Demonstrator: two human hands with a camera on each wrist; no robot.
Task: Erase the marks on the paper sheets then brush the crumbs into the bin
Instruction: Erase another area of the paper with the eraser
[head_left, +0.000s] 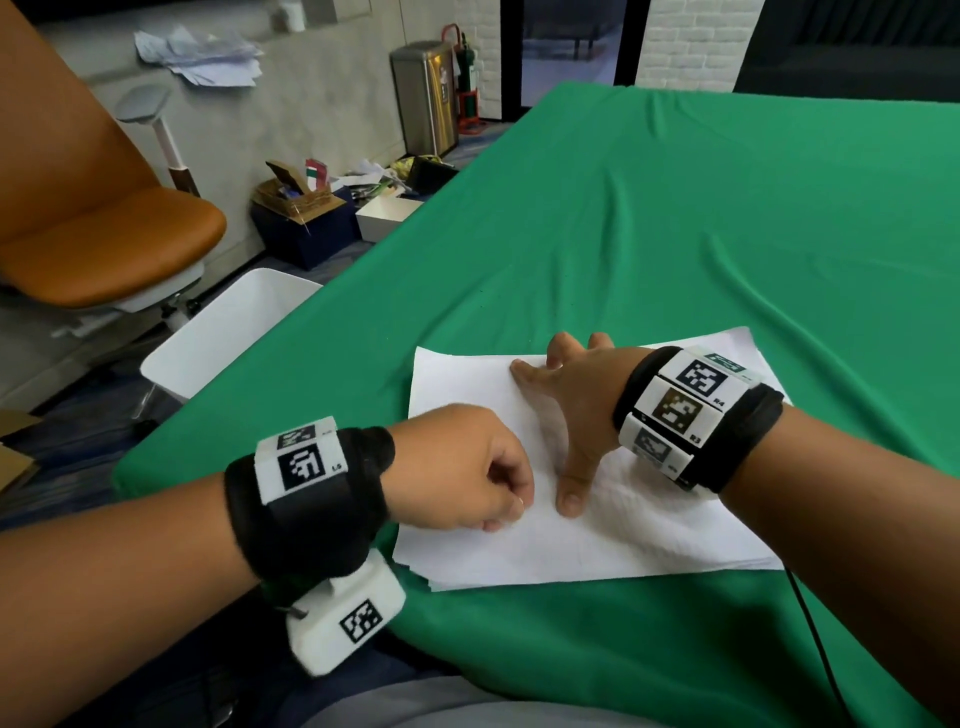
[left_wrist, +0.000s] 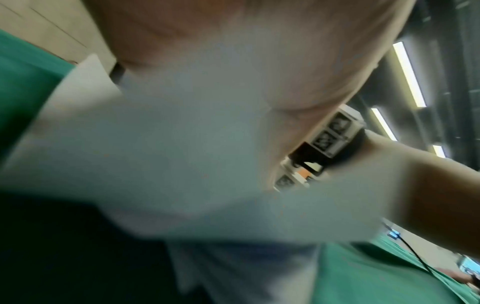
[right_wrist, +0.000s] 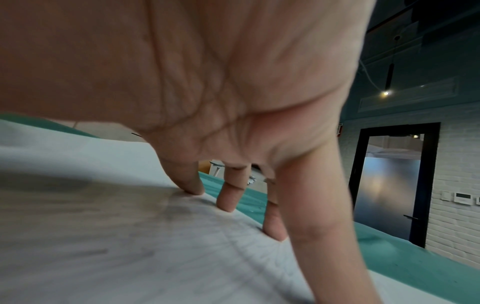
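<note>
Erasing step: our right hand (head_left: 569, 410) is splayed flat, pinning the paper sheets (head_left: 613, 530); our left hand (head_left: 467, 467) is curled, eraser unseen. Next: brush crumbs left to the bin (head_left: 228, 322).

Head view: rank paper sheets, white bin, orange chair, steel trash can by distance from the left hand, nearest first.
1. paper sheets: directly under the left hand, on the green cloth.
2. white bin: on the floor off the table's left edge.
3. orange chair: farther left, behind the bin.
4. steel trash can: far back by the wall.
</note>
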